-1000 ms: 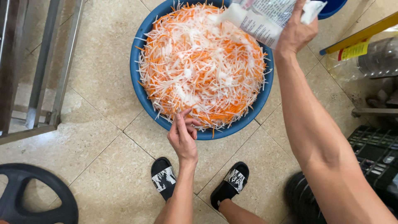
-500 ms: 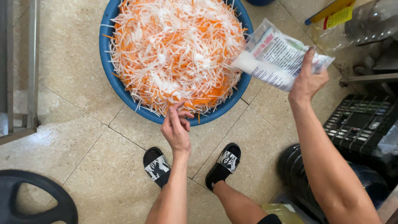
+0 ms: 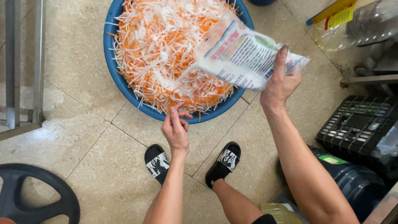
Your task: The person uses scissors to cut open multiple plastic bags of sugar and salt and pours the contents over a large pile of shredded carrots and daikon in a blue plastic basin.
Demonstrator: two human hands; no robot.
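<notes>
A blue plastic basin (image 3: 124, 89) on the tiled floor is heaped with shredded orange and white vegetable strips (image 3: 159, 45). My right hand (image 3: 280, 83) grips a printed plastic bag (image 3: 240, 58) holding white grains, tilted mouth-down over the basin's right side. White grains spill from its mouth onto the shreds. My left hand (image 3: 176, 130) rests at the basin's near rim, fingers loosely curled and touching the edge, holding nothing. My feet in black slides (image 3: 157, 162) stand just below the basin.
A metal rack leg (image 3: 25, 66) stands at the left. A black round base (image 3: 33, 199) lies at the bottom left. A black plastic crate (image 3: 358, 126), a dark blue water jug (image 3: 352, 182) and a clear bag (image 3: 360, 27) crowd the right side.
My right hand has swung the bag from the basin's far edge out to the right and back over the basin's right side, tipped down. The left hand stays at the near rim.
</notes>
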